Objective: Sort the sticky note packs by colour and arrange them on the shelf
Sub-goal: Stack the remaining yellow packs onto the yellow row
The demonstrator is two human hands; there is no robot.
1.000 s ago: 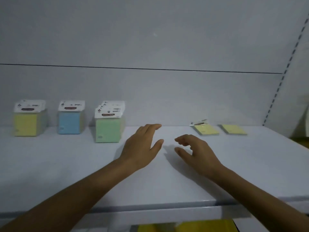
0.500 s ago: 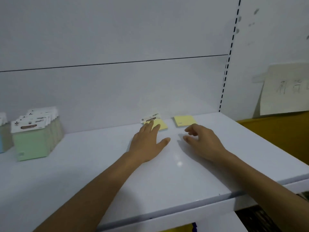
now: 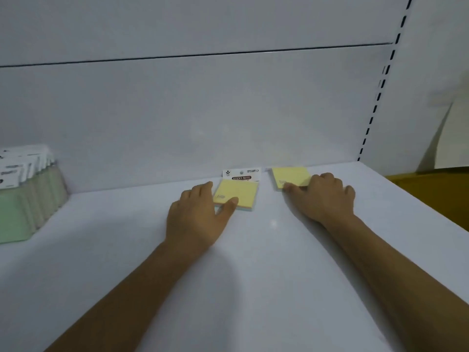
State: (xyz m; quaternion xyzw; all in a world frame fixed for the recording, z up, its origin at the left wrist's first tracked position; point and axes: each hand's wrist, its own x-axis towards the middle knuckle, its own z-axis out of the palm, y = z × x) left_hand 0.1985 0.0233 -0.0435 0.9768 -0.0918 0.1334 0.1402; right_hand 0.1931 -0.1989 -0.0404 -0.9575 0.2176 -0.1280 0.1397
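Note:
Two yellow sticky note packs lie flat at the back of the white shelf (image 3: pixel 253 262). The left pack (image 3: pixel 239 191) has a white header card that reads STICKY NOTE. My left hand (image 3: pixel 198 217) closes on its left edge, thumb on the near corner and fingers along the side. The right pack (image 3: pixel 291 175) has no header card showing. My right hand (image 3: pixel 324 196) is curled over its near right corner, with the thumb at its front edge. A row of green packs (image 3: pixel 25 199) stands at the far left.
The shelf's white back panel (image 3: pixel 203 118) rises right behind the packs. A slotted upright (image 3: pixel 380 85) marks the right end of the shelf. Beyond it is a yellow-brown surface (image 3: pixel 431 189) below a pale sheet on the wall.
My view has swung right and closer, so the yellow and blue stacks at the left have left the frame. Both hands have reached forward onto the two flat yellow packs.

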